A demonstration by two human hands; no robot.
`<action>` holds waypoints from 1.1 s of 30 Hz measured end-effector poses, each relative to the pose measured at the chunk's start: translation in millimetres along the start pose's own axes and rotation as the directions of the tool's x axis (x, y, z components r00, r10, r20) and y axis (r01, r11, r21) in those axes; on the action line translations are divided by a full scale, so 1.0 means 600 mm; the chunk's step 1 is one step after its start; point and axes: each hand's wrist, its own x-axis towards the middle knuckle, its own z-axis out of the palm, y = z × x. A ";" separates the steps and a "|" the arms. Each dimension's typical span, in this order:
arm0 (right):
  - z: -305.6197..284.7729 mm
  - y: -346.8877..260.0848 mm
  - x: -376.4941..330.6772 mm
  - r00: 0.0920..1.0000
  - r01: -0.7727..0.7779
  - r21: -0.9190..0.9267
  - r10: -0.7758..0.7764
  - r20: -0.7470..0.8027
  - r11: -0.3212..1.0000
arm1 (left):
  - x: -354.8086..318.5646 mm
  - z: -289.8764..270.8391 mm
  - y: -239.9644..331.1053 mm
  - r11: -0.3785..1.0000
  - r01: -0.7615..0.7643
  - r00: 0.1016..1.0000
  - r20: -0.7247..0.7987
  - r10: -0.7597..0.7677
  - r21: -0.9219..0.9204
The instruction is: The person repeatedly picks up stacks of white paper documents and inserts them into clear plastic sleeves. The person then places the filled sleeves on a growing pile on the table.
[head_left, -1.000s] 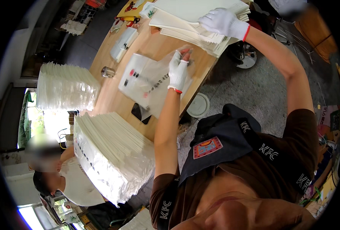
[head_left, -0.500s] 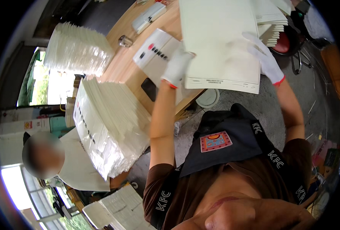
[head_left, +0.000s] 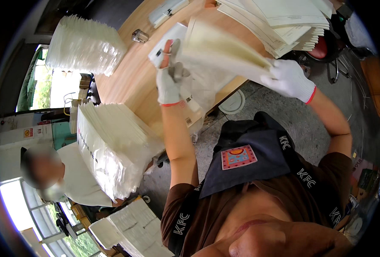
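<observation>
White cotton gloves cover both hands: the left hand [head_left: 169, 81] is clenched on the near edge of a cream paper bag [head_left: 218, 53], and the right hand [head_left: 289, 79] grasps its far corner, so the bag hangs between the two grips above the wooden table [head_left: 126, 81]. Its mouth looks partly spread, so the opening or folding seems under way, not finished. Beyond the right grip a tall stack of flat bags [head_left: 280, 23] waits untouched; below the left grip stands a bundled pile [head_left: 113, 150].

gloved hands: 2, left [head_left: 169, 83] and right [head_left: 289, 79]
paper stacks: 4 or so [head_left: 85, 45] [head_left: 113, 145] [head_left: 280, 21] [head_left: 132, 227]
people: 2
table: 1 [head_left: 126, 81]
</observation>
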 end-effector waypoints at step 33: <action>0.052 -0.094 0.182 0.900 -0.198 0.403 0.002 0.436 0.893 | -0.155 0.083 0.046 0.071 -0.172 0.937 0.185 -0.297 0.983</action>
